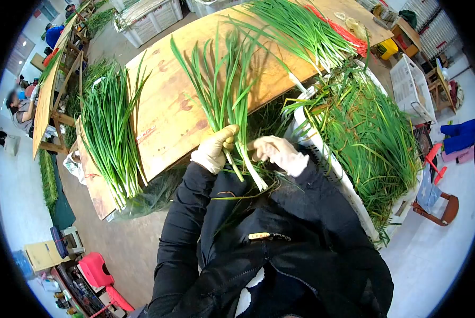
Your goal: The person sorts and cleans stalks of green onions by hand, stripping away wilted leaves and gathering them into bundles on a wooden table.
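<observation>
I have the left hand [216, 148] closed around one small bunch of green onions [235, 108] over the board's [168, 100] near edge. The right hand [280, 153] curls beside it; I can't tell whether it pinches anything. Two piles lie at the board's left end [110, 132] and far right corner [306, 34]; one crate [330, 161] of leaves [370, 132] stands right.

"How are the arms held?"
"The left forearm [183, 206] and right forearm [327, 193] are stretched forward (both are covered by dark sleeves)."
"And the hands?"
"The left hand [215, 149] is closed, its fingers curled inward. The right hand [278, 153] is held beside it, fingers bent and angled toward the left."
</observation>
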Demonstrator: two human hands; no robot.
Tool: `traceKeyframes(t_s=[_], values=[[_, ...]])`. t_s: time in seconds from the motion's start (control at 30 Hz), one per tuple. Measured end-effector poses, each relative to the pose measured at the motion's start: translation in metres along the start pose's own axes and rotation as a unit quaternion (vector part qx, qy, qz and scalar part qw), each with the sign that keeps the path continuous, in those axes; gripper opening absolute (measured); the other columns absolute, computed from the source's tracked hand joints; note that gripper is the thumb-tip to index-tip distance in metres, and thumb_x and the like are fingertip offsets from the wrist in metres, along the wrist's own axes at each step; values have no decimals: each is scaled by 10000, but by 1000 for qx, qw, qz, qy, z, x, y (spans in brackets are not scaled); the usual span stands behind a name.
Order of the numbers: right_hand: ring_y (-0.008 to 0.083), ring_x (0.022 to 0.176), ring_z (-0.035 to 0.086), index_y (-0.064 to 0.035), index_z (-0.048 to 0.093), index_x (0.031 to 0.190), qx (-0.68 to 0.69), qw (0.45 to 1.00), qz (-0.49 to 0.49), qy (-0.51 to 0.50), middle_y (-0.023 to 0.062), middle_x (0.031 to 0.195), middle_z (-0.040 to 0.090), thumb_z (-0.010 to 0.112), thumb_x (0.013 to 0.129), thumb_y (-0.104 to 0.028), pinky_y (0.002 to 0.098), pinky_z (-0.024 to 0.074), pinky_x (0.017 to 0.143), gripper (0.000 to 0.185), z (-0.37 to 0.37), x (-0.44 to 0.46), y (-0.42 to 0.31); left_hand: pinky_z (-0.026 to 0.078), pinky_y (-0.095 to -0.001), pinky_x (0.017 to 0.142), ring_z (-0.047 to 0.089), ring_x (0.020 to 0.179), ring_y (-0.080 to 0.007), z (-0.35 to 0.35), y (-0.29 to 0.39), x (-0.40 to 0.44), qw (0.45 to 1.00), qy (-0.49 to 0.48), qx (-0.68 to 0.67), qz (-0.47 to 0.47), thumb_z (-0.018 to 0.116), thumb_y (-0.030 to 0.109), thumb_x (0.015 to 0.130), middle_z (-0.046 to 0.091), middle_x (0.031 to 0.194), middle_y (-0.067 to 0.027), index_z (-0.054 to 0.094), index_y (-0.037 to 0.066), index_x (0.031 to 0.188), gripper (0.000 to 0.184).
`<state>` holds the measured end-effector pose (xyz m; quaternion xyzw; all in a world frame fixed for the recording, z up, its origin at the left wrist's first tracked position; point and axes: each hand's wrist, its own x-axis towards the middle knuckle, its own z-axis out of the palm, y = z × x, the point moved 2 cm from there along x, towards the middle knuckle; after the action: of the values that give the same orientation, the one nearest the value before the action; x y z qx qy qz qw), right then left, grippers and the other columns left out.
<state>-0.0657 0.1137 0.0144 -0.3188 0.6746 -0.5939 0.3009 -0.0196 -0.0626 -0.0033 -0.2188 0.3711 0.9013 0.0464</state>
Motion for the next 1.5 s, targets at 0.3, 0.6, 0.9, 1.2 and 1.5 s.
traceKeyframes(t_s=[0.3, 0.6, 0.9, 1.2, 1.5], values=[[212, 545, 489, -38, 492, 684, -201, 953, -84, 212, 91, 625, 470, 574, 759, -156, 310, 389, 502, 163, 26, 7, 10, 338, -146, 405, 412, 438, -40, -13, 6, 3, 992, 54, -23, 108, 573, 54, 758, 518, 625, 5, 543, 4, 833, 95], [301, 825, 532, -28, 530, 896, -414, 858, 182, -243, 161, 861, 552, 405, 821, -295, 356, 414, 746, 304, 12, -90, 72, 412, -274, 475, 341, 386, -71, -14, 55, -24, 994, 67, -35, 81, 554, 200, 786, 413, 495, 49, 550, 85, 820, 121], [205, 699, 568, -66, 529, 950, -391, 917, -57, 50, 79, 770, 549, 621, 721, -316, 278, 450, 629, 352, 31, 12, -21, 320, -163, 394, 394, 417, -39, 3, 24, -8, 990, 94, 5, 107, 581, 95, 766, 483, 576, 22, 546, 33, 815, 86], [134, 597, 552, 81, 440, 1113, 357, 922, 113, -101, 86, 746, 598, 438, 853, -335, 230, 453, 562, 491, 33, 14, 12, 295, -152, 359, 439, 452, -50, 2, 28, -19, 994, 55, 26, 92, 647, 70, 707, 548, 661, -4, 561, 19, 812, 146], [129, 609, 585, -12, 556, 874, -35, 995, -10, 95, 73, 719, 600, 393, 876, -151, 243, 461, 514, 214, 31, 0, 2, 256, -161, 377, 386, 438, -48, -11, 21, -10, 988, 52, 96, 110, 603, 74, 737, 505, 577, 3, 588, -19, 806, 117]])
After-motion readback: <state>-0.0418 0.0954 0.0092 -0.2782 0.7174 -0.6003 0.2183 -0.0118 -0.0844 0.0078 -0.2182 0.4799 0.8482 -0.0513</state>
